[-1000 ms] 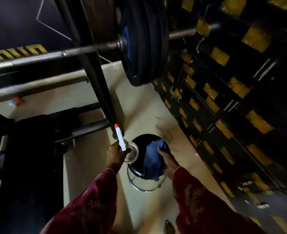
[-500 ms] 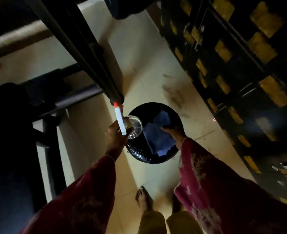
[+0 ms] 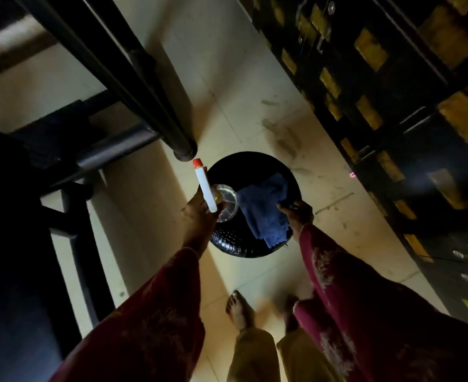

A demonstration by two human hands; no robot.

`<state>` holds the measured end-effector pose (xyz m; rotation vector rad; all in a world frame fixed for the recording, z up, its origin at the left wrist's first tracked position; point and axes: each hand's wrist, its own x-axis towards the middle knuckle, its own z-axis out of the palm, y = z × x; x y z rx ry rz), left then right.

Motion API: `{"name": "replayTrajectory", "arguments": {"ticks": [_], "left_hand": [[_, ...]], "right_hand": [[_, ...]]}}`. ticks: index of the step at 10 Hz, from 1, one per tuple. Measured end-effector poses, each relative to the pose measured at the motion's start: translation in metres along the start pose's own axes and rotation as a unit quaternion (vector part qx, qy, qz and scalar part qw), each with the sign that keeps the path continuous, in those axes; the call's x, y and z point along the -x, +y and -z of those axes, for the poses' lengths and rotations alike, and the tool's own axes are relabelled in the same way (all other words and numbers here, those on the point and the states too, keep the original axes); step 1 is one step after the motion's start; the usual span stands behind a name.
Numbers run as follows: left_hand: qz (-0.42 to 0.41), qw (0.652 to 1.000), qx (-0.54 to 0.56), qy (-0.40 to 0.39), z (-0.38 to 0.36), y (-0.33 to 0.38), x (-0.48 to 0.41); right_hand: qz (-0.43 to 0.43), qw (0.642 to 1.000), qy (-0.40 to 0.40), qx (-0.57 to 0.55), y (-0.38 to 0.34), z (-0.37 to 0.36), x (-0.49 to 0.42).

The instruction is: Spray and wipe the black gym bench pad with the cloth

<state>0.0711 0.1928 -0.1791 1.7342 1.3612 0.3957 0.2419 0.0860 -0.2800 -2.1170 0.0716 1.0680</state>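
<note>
My left hand [image 3: 198,216] grips a clear spray bottle [image 3: 224,202] with a white head and an orange tip, held over the left edge of a round black stool [image 3: 244,244]. A blue cloth [image 3: 263,205] lies spread on the stool's seat. My right hand [image 3: 296,212] pinches the cloth's right edge. The black gym bench pad [image 3: 10,244] runs down the far left of the view, dark and partly hidden by my left sleeve.
A black rack upright [image 3: 133,78] ends in a foot just beyond the stool. Bench frame bars [image 3: 70,216] lie to the left. A black and yellow weight rack [image 3: 392,106] lines the right side. My bare feet [image 3: 238,310] stand on the pale tiled floor.
The view has tilted down, so the barbell and plates have left the frame and my feet show. My right hand has shifted from on top of the cloth to its right edge.
</note>
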Motion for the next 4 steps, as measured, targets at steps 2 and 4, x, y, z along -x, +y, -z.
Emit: {"name": "replayTrajectory", "arguments": {"ticks": [2, 4], "left_hand": [[0.044, 0.998, 0.037, -0.028, 0.002, -0.007, 0.006], [0.165, 0.982, 0.060, -0.075, 0.031, 0.010, 0.041]], "right_hand": [[-0.049, 0.993, -0.039, -0.102, -0.022, 0.019, 0.032], [-0.025, 0.987, -0.103, -0.123, -0.071, 0.052, 0.108]]}}
